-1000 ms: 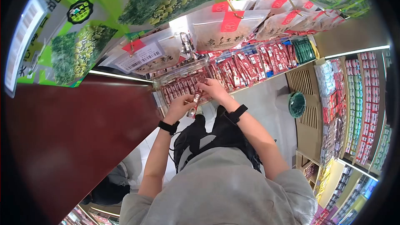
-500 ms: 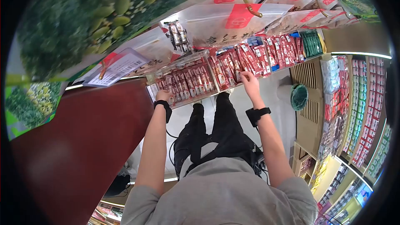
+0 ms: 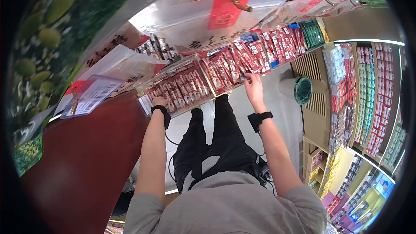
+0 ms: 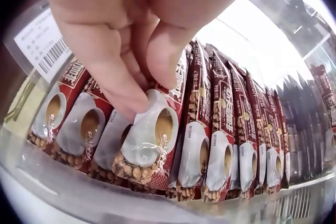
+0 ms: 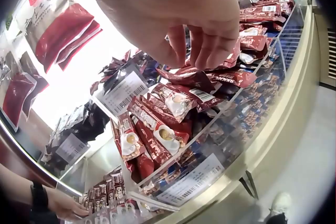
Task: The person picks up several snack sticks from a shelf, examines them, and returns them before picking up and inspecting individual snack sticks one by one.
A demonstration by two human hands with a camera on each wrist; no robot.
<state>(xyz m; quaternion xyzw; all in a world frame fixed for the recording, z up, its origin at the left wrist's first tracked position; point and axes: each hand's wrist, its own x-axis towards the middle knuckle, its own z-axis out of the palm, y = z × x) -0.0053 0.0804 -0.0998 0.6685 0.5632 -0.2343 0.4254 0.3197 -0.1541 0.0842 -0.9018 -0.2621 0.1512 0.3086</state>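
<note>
Currently, left fingers (image 4: 107, 77) in a pinch on a sachet (image 4: 149, 142); right fingers (image 5: 209, 50) curled over packets (image 5: 187, 80), hold unclear.

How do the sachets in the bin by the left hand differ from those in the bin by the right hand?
Arrangement: the left-bin sachets stand in a neat row; the right-bin sachets overlap at uneven angles.
Facing: the left-bin sachets show cup pictures in line; some right-bin sachets show barcodes.
Both are mostly red, with white cups printed on them.
</note>
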